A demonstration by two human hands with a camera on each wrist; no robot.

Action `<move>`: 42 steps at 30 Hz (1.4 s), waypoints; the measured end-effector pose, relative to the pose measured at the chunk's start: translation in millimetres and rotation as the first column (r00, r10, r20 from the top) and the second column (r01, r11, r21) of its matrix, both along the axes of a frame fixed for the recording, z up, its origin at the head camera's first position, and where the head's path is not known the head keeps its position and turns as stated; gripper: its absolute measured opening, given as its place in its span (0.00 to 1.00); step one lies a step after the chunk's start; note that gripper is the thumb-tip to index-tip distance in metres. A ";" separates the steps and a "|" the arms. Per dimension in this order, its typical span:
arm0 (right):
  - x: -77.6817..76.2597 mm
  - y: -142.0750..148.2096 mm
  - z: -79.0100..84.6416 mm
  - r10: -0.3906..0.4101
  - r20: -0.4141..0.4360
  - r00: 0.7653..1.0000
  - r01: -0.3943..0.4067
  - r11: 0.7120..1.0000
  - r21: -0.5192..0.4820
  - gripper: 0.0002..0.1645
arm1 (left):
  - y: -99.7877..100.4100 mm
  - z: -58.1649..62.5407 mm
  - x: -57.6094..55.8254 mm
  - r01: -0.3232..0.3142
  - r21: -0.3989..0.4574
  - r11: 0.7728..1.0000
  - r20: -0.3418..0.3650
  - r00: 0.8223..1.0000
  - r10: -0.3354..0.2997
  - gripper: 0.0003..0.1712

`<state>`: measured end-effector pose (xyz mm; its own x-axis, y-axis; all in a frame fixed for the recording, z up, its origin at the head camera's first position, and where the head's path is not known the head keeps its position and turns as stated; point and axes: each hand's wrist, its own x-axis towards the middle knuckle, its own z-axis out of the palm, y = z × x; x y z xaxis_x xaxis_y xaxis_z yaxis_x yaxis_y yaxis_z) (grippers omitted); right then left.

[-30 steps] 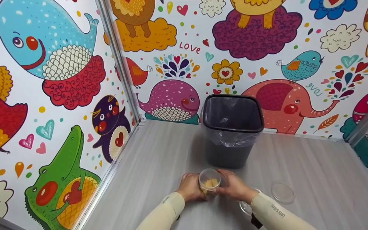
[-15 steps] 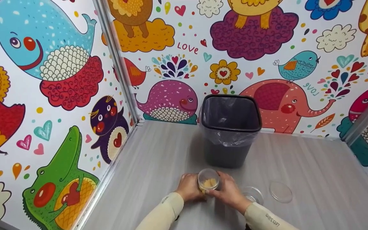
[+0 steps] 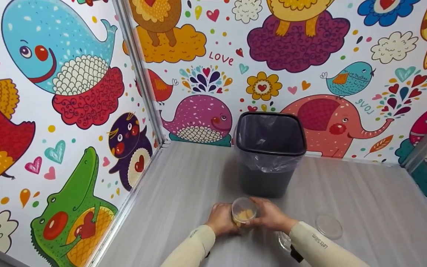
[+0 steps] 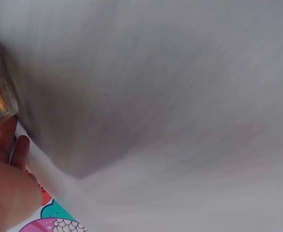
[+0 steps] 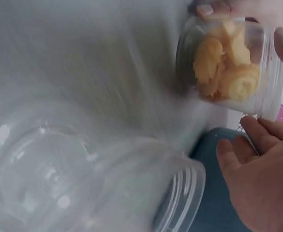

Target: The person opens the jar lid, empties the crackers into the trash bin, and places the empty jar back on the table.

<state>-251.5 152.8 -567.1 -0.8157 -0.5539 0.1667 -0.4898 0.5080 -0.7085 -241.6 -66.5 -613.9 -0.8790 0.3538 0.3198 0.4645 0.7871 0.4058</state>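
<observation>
Both hands hold a clear plastic jar [image 3: 244, 210] with several yellow-orange pieces [image 3: 245, 215] in it, its open mouth facing up in the head view. My left hand [image 3: 221, 218] grips its left side. From the right, my right hand [image 3: 271, 216] grips the jar near the rim, thumb and fingers on opposite sides in the right wrist view. That view shows the pieces [image 5: 228, 67] as ridged and curled through the wall. At the left edge of the left wrist view, only part of the jar [image 4: 6, 99] shows, with fingertips against it.
Behind the hands stands a dark bin [image 3: 267, 178] with a clear liner. A flat clear disc, like a lid [image 3: 329, 226], lies right of the right forearm. A second clear round container [image 3: 284, 241] is partly hidden by that forearm. Patterned walls border the grey surface [image 3: 184, 174].
My right forearm swung down off the second clear container, then back over it. The jar stays between both hands in nearly the same place. The head view shifts slightly.
</observation>
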 end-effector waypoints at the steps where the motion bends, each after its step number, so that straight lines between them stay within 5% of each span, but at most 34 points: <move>1: 0.1 0.8 -0.7 0.002 -0.005 1.000 -0.002 1.000 0.002 0.52 | 0.4 -1.2 0.3 0.000 0.003 1.000 0.006 1.000 0.000 0.38; 11: 20.3 -3.2 -8.7 -0.128 -0.241 0.962 0.147 0.987 0.064 0.53 | 0.4 -1.8 1.6 0.001 0.026 1.000 0.052 0.999 -0.002 0.40; 20: 23.8 -14.3 -10.0 -0.240 -0.117 0.964 0.245 0.969 0.027 0.53 | 0.1 -0.3 1.4 0.004 0.017 1.000 0.059 0.998 -0.005 0.40; 32: -1.2 0.5 0.8 0.011 -0.040 0.999 -0.010 1.000 0.025 0.51 | 0.3 -0.3 -0.6 -0.001 0.003 1.000 0.060 0.998 0.001 0.39; 37: -1.9 2.7 1.6 0.020 -0.023 1.000 -0.019 0.999 0.039 0.51 | 1.0 -2.1 0.3 -0.009 -0.018 1.000 0.033 0.999 0.010 0.39; 42: 3.0 0.2 -0.2 -0.051 -0.088 0.995 0.055 0.998 0.040 0.51 | 0.4 -2.2 -0.1 -0.005 -0.006 1.000 0.021 1.000 0.005 0.39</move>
<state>-248.4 153.1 -567.3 -0.8277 -0.5181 0.2155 -0.5200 0.5640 -0.6415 -241.7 -66.1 -616.1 -0.8874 0.3510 0.2989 0.4516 0.7921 0.4107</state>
